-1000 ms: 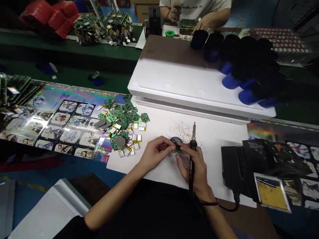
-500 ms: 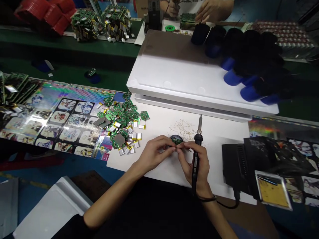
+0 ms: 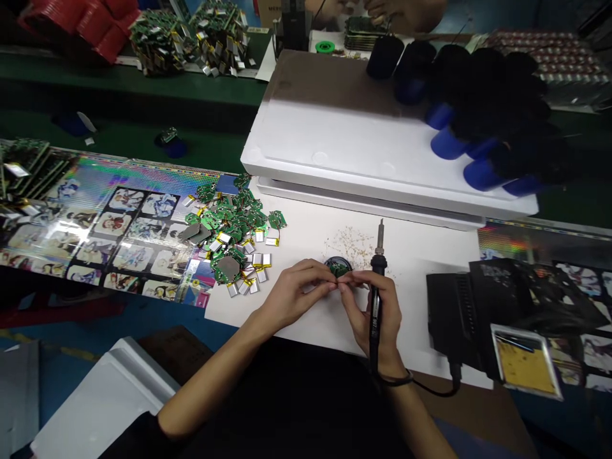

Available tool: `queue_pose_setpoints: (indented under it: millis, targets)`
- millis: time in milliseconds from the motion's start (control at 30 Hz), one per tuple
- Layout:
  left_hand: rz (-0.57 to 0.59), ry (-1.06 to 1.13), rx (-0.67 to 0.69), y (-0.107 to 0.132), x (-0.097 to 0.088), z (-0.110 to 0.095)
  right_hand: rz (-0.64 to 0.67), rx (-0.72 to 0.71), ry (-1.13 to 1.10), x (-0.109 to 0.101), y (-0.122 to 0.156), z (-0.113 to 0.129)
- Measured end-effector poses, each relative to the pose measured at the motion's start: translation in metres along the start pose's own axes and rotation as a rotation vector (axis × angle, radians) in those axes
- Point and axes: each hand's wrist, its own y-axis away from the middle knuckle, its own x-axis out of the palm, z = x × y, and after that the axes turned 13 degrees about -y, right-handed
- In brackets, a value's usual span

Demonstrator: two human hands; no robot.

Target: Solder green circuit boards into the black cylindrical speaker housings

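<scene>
Two hands: left hand (image 3: 296,293) and right hand (image 3: 377,322) come in from the near edge, curled closed, fingertips meeting over a small green circuit board (image 3: 340,269); the left pinches it, the right joins in while wrapped around a soldering iron (image 3: 375,312).

Far left: a holographic printed sheet (image 3: 124,223) runs along the surface, with green boards stacked at its end.

Left of the hands: a loose heap of green boards (image 3: 234,233) and small silver pouch cells (image 3: 258,260), just beyond the left hand's reach point.

Centre: the board sits right between the fingertips, nearly level with both hands, over a round dark dish (image 3: 332,261); its long axis is hidden by the fingers, can't call it.

Right of it: the iron stands almost upright, long axis pointing away from the person, tip up and clear of the board, crumbs of debris (image 3: 349,247) scattered just behind.

Far right: a black unit (image 3: 447,319) on the white sheet (image 3: 306,335).

Beyond: a white foam slab (image 3: 363,143), then a co-worker's hands (image 3: 382,7) across the bench.
</scene>
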Motion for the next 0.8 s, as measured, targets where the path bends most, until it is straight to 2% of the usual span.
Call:
queue_pose_setpoints:
  millis: [233,500,800]
  targets:
    - [-0.058,0.033,-0.025,0.0003,0.0023,0.0009,-0.086,0.068,-0.005,-0.0002,0.0007,0.0001]
    - [-0.092,0.107,-0.068,0.0003,0.0051,0.0053,-0.095,0.086,-0.006,0.0003,0.0022,-0.0020]
    - [0.001,0.098,-0.080,-0.0027,-0.0017,-0.0017,-0.065,0.050,0.004,0.0030,-0.0033,0.0052]
